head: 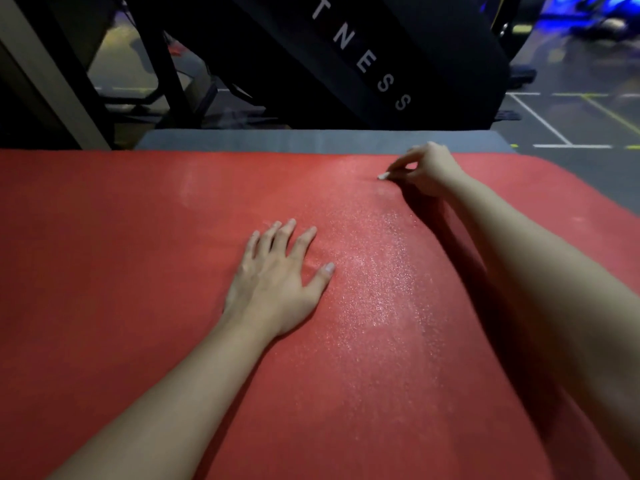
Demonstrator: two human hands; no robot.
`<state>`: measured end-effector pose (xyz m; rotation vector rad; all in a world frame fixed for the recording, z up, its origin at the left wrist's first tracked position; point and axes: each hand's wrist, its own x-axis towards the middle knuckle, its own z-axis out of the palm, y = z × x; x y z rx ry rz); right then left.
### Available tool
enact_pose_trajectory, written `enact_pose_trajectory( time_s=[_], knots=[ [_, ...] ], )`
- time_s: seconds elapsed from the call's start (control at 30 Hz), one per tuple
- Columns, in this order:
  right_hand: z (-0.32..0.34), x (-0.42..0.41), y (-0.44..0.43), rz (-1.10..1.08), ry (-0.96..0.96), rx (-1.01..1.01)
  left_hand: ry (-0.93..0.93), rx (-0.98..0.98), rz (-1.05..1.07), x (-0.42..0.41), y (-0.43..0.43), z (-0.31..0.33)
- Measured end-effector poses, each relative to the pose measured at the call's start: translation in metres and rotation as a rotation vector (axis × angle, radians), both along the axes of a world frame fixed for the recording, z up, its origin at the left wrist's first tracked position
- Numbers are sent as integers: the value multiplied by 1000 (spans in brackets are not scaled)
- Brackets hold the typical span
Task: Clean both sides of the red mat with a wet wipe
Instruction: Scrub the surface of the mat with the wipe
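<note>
The red mat (138, 271) lies flat and fills most of the view. My left hand (277, 282) rests palm down on its middle with the fingers spread. My right hand (427, 173) reaches to the mat's far edge with curled fingers. They pinch a small white bit of the wet wipe (382, 176) against the mat, and the hand hides the rest of the wipe. A glistening wet streak (381, 271) runs down the mat from that hand toward me.
A grey mat or platform (311, 140) shows beyond the red mat's far edge. Behind it stands a black gym machine (363, 64) with white lettering. The dark floor with white and yellow lines (554, 123) lies at the right.
</note>
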<state>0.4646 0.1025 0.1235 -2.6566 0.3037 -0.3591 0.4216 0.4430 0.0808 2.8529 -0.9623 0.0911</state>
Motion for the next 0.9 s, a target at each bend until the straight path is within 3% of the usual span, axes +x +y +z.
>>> enact_pose_trajectory(
  time_s=[0.13, 0.37, 0.6, 0.9],
  knots=[
    [9, -60, 7, 150, 159, -12, -18, -3, 9, 1, 0, -2],
    [-6, -50, 23, -61, -10, -15, -3, 0, 10, 1, 0, -1],
    [10, -155, 56, 96, 144, 65, 0, -8, 15, 1, 1, -1],
    [5, -191, 88, -2, 58, 68, -19, -56, 20, -4, 4, 2]
  ],
)
